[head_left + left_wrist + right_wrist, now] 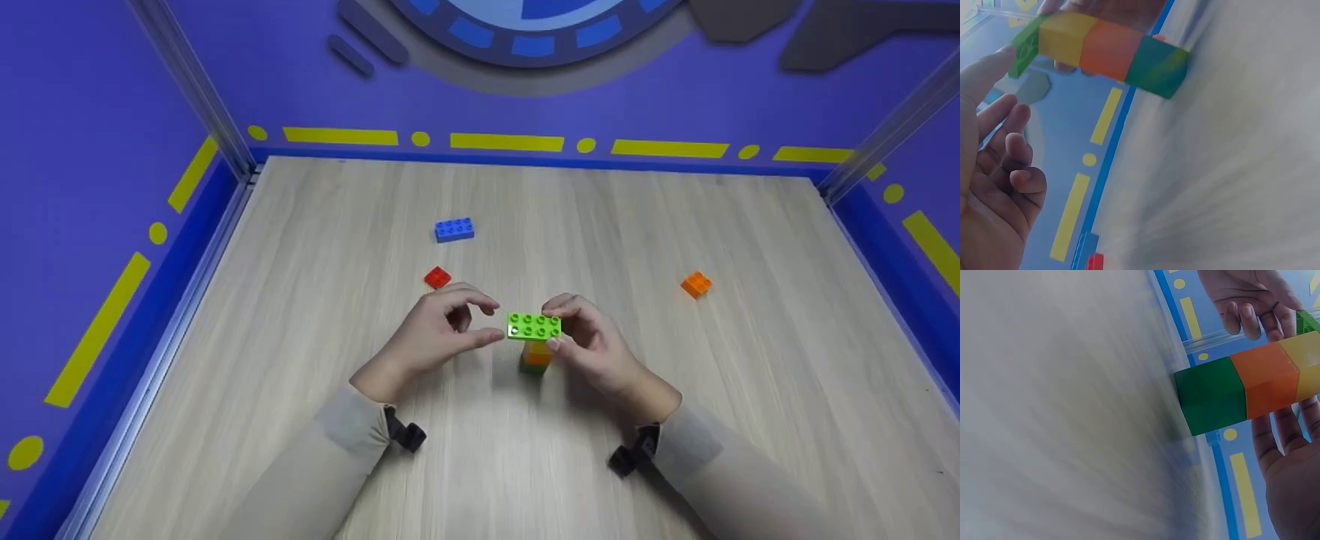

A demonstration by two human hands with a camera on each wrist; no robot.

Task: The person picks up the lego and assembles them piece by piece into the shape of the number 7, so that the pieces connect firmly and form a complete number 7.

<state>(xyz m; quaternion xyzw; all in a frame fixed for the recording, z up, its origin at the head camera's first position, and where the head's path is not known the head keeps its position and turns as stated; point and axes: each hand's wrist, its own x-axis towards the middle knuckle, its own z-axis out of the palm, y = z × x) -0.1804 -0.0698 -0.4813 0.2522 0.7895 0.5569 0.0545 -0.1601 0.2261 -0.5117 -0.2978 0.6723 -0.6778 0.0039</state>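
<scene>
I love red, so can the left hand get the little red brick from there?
Probably yes. The red brick lies just past the left hand, no other brick stands between them, and that hand doesn't seem to be gripping anything.

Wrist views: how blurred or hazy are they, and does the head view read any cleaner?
Left wrist: the tabletop is a streaky, hazy smear, but the block stack reads clearer; right wrist: tabletop streaked likewise, edges of the dark green block fairly clear; head: cleaner, the lime-green brick shows legible studs, with soft shadows around the stack's base.
</scene>
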